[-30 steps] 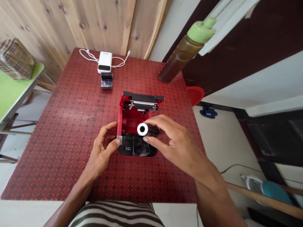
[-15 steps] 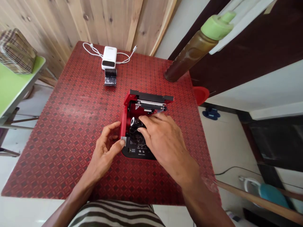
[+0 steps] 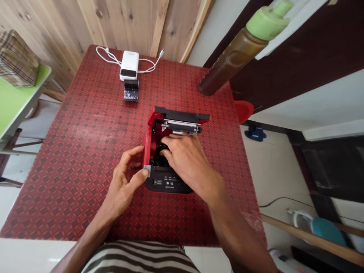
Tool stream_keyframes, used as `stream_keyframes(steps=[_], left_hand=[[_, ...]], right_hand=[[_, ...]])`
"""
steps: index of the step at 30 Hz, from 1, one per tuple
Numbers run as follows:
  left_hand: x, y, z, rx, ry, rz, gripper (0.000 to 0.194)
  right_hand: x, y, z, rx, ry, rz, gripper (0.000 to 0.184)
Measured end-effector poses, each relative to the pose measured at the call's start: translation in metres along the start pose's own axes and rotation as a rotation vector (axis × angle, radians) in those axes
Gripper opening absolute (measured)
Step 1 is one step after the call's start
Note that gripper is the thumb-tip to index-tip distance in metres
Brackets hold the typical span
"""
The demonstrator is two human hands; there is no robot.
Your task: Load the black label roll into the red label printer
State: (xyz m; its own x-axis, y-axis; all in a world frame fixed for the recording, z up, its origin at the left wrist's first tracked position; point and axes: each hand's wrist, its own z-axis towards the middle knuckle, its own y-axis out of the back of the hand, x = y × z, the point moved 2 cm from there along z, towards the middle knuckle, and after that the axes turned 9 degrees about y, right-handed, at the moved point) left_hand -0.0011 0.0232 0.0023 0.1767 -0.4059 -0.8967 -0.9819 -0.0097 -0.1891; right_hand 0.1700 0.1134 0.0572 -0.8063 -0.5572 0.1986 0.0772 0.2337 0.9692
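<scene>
A small red and black printer (image 3: 163,182) sits on the red patterned table (image 3: 85,151) with its lid (image 3: 182,115) raised. My left hand (image 3: 125,180) steadies its left side, thumb on the grey corner and curled fingers along the red wall. Inside the compartment, my right hand (image 3: 187,159) grips a glossy black ribbon roll (image 3: 160,154), thumb and fingers bent around it. The hand covers most of the roll and the right part of the compartment. A roller (image 3: 183,127) shows on the lid's underside.
Toward the back lie a white power bank (image 3: 129,65) with a white cable (image 3: 149,65) and a small black ribbon roll (image 3: 131,90). A tall brown bottle with a green cap (image 3: 236,57) stands at the back right. A green table (image 3: 17,94) is at left.
My right hand has lowered the black roll deeper into the printer and shifted slightly back. The roll's white end is now hidden and more of the front panel shows. My left hand stays put.
</scene>
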Motion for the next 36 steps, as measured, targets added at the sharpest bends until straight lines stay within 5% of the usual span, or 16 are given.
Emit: stream_keyframes(steps=[8, 13, 23, 28, 36], left_hand=[[-0.001, -0.001, 0.0, -0.006, 0.018, 0.0, 0.059], [0.003, 0.001, 0.0, -0.017, -0.009, 0.012, 0.056], [0.005, 0.002, 0.002, -0.015, -0.044, 0.015, 0.055], [0.003, 0.005, -0.003, -0.007, -0.043, 0.025, 0.051], [-0.053, 0.001, 0.04, -0.108, -0.363, 0.17, 0.051]], right_hand=[[-0.008, 0.006, -0.037, -0.314, 0.137, 0.205, 0.035], [-0.019, 0.012, -0.068, -0.322, 0.242, 0.298, 0.026], [-0.014, 0.009, -0.056, -0.279, 0.287, 0.246, 0.03], [-0.011, 0.003, -0.065, -0.477, 0.277, 0.217, 0.026], [0.002, -0.004, -0.088, -0.713, 0.282, 0.252, 0.023]])
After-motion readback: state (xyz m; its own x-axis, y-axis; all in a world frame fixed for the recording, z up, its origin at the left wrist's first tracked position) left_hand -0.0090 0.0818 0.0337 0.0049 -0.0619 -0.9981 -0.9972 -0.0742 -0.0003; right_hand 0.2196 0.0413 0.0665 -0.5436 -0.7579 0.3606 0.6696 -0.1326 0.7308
